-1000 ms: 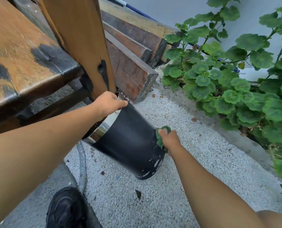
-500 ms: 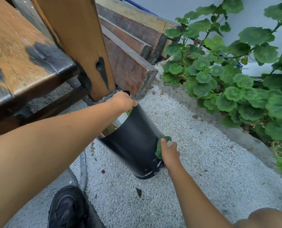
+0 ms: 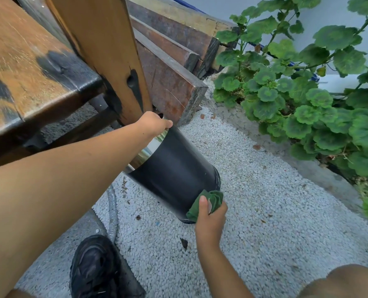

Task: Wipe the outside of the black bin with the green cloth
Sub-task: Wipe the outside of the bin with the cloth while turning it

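The black bin (image 3: 176, 168) stands tilted on white gravel, its shiny metal rim toward the wooden post. My left hand (image 3: 152, 123) grips that rim at the top. My right hand (image 3: 210, 218) holds the bunched green cloth (image 3: 209, 201) and presses it against the bin's wall low down, near its base on the near right side. The bin's far side is hidden.
A wooden post (image 3: 105, 54) and a worn bench seat (image 3: 28, 67) stand right behind the bin. Stacked timber beams (image 3: 174, 61) lie beyond. Leafy green plants (image 3: 307, 100) fill the right. A grey hose (image 3: 113, 214) and my black shoe (image 3: 95, 267) are near the bottom.
My right hand has slid the green cloth down the bin's side, from mid-height to near the base. The bin has tipped more upright under my left hand.
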The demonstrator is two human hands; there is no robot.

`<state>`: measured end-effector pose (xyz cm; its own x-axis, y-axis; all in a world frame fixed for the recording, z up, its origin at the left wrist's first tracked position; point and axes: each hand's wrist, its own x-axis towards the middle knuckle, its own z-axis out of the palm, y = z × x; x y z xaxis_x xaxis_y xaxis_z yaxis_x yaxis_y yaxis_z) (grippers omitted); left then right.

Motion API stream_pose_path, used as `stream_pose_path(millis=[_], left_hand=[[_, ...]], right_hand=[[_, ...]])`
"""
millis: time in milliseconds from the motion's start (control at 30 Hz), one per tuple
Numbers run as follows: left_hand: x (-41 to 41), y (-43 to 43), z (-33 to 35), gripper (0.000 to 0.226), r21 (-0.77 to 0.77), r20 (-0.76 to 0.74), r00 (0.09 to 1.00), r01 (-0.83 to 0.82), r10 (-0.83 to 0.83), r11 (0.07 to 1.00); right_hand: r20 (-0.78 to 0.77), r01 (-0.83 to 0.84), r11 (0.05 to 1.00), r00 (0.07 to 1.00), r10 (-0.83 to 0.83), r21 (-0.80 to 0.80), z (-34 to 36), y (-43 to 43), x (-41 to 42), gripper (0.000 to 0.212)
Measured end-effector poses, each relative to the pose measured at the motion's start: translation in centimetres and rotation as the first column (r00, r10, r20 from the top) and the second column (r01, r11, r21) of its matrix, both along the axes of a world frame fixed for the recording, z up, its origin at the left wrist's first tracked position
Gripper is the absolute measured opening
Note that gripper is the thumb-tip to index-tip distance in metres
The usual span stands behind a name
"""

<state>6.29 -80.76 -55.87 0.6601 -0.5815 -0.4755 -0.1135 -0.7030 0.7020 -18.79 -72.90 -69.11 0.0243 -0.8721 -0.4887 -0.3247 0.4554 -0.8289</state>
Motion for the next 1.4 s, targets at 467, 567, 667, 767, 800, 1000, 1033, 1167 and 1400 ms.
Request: stream_pose_path(millis=[467, 567, 667, 767, 800, 1000, 1033, 1167, 1400], left_hand=[[0.6, 2.4, 2.7, 0.034, -0.112, 0.057, 0.964, 0.266, -0.261, 0.957], [1.3, 3.1, 2.4, 0.033, -0.193, 0.137, 0.960, 0.267, -0.244, 0.944], [1.9, 3.3, 2.6, 0.044, -0.232, 0.138, 0.959, 0.275, -0.248, 0.933], [1.4, 3.6, 1.3, 0.050, -0.194, 0.169, 0.946, 0.307, -0.276, 0.932], [1.2, 3.7, 0.5, 0.050, -0.159, 0.203, 0.940, 0.309, -0.275, 0.938], [2.6, 3.6, -1.3, 0.037, -0.126, 0.238, 0.961, 0.174, -0.140, 0.977], [2.7, 3.5, -1.4, 0.037, -0.119, 0.243, 0.961, 0.167, -0.135, 0.979], [2.4, 3.1, -1.6, 0.036, -0.137, 0.218, 0.970, 0.141, -0.109, 0.980], [1.7, 2.8, -1.0, 0.036, -0.111, 0.252, 0.957, 0.176, -0.143, 0.978]], right_hand=[[-0.178, -0.240, 0.922, 0.936, 0.302, 0.302, 3.9, -18.4, 1.2, 0.056], [-0.204, -0.307, 0.875, 0.893, 0.401, 0.374, 4.0, -21.7, 2.4, 0.057], [-0.222, -0.310, 0.859, 0.879, 0.422, 0.408, 3.7, -23.0, 3.4, 0.055], [-0.189, -0.314, 0.832, 0.880, 0.436, 0.457, 2.1, -22.5, 4.1, 0.056], [-0.182, -0.308, 0.842, 0.889, 0.421, 0.444, 1.3, -22.2, 4.3, 0.058], [-0.246, -0.358, 0.915, 0.884, 0.397, 0.187, 1.0, -20.9, 5.5, 0.082], [-0.249, -0.368, 0.914, 0.881, 0.402, 0.172, 1.0, -20.8, 5.5, 0.083], [-0.248, -0.344, 0.928, 0.895, 0.370, 0.145, 0.9, -20.0, 5.0, 0.077], [-0.249, -0.280, 0.960, 0.929, 0.275, 0.015, 1.7, -15.4, 2.6, 0.063]])
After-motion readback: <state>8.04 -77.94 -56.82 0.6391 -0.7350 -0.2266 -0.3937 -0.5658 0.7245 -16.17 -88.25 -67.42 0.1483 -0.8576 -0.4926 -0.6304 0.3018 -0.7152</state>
